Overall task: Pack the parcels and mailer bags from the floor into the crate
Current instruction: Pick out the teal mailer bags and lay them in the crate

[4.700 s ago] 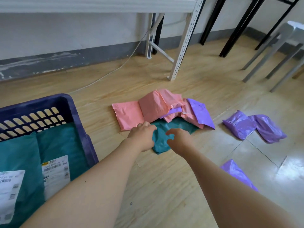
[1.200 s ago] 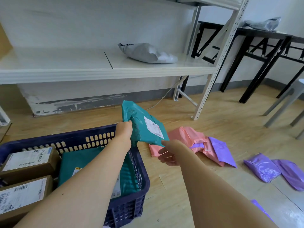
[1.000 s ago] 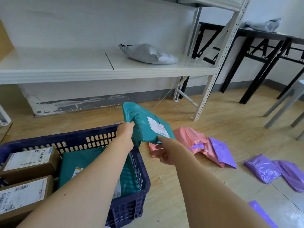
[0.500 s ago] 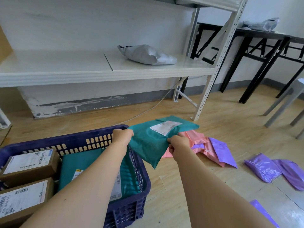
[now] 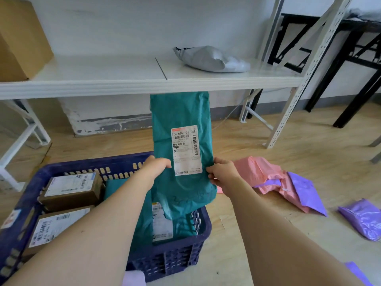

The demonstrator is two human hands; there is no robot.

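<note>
Two boxed parcels [image 5: 70, 188] and at least one teal bag [image 5: 165, 226] already lie in the crate [image 5: 171, 259]; pink mailers [image 5: 257, 176] and purple mailers [image 5: 305, 193] remain on the floor [image 5: 309, 153], perhaps more out of frame. Left hand [image 5: 157, 165] and right hand [image 5: 221, 172] each pinch a side edge of the teal mailer bag [image 5: 181, 112], held upright above the crate's right end, long axis vertical, label facing the camera

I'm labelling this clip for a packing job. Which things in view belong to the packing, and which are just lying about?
Part of the job:
- teal mailer, held by left hand and right hand
- blue crate
- pink mailers
- purple mailers

Just lying about:
- grey bag on shelf
- cardboard box
</note>
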